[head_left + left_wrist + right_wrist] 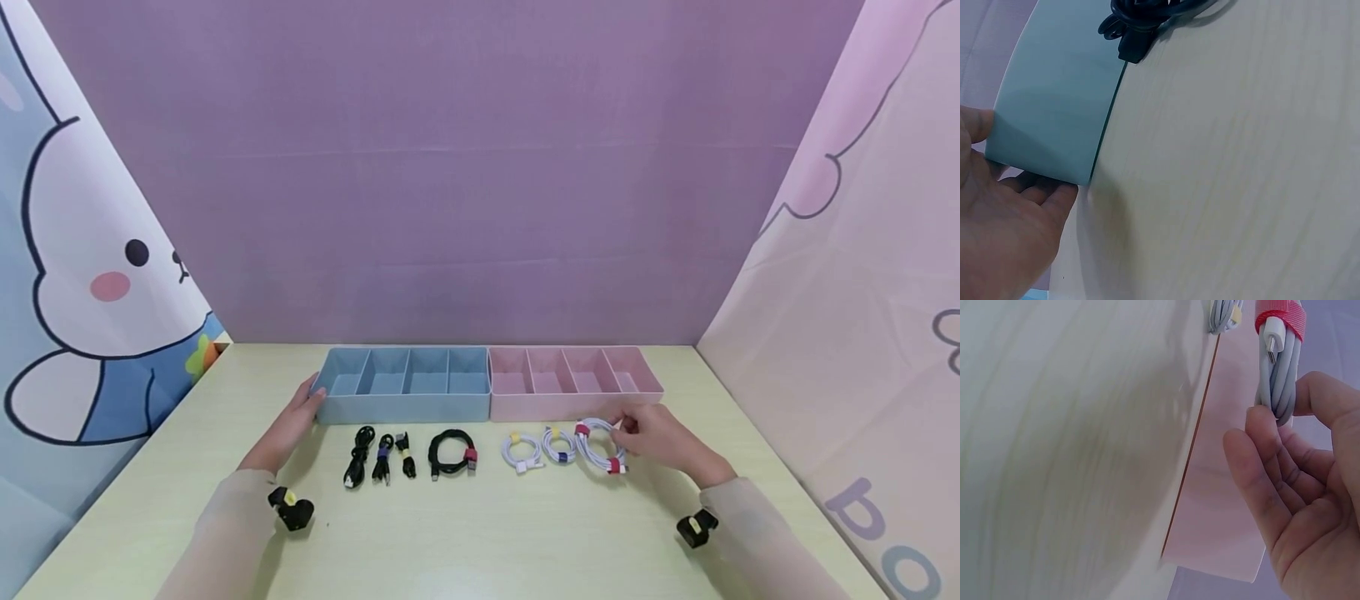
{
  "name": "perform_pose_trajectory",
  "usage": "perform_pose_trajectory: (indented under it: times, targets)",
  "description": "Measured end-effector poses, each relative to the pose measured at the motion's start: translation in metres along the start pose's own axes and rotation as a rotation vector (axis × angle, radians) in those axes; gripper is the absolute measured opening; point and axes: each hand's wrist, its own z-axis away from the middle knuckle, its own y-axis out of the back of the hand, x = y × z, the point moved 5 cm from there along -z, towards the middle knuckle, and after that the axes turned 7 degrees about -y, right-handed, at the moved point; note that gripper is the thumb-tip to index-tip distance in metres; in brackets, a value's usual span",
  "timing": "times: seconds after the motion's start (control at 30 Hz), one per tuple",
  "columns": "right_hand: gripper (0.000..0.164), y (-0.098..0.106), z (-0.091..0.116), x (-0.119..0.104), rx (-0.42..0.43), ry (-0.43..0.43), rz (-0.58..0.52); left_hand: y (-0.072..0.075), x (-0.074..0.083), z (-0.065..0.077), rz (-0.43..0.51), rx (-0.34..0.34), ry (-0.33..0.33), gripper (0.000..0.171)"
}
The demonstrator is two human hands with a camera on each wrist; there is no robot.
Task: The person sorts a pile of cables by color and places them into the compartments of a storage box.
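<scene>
while the right hand [654,434] pinched a coiled white cable [1280,384] between thumb and fingers, the pink box [555,407] stood just beyond it and two smaller white coils [520,466] lay to its left on the bench [480,542]. the left hand [288,425], partly closed, gripped the blue box [405,408], black cables [360,454] to its right.

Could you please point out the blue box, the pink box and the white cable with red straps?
Blue box [402,408], head view: on its front wall.
Pink box [564,407], head view: on its front wall.
White cable with red straps [1284,376], right wrist view: on its bundled strands.
</scene>
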Motion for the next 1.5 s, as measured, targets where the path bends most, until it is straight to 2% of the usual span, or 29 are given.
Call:
perform_pose_trajectory:
  times: [0.4,1.0,1.23,1.5]
  targets:
    - [0.012,0.000,-0.007,-0.007,0.056,0.033,-0.040,0.001,0.001,-0.002,-0.014,-0.001,-0.011,0.072]
    - [0.008,-0.001,-0.017,-0.019,0.054,-0.024,-0.006,0.001,0.000,-0.001,-0.011,-0.004,0.002,0.072]
    - [0.008,-0.001,-0.024,-0.028,0.089,0.005,0.007,0.000,-0.002,-0.001,-0.023,-0.006,0.021,0.074]
    - [0.007,-0.001,-0.029,-0.032,0.106,0.014,0.031,0.000,-0.001,0.000,-0.016,-0.006,0.010,0.075]
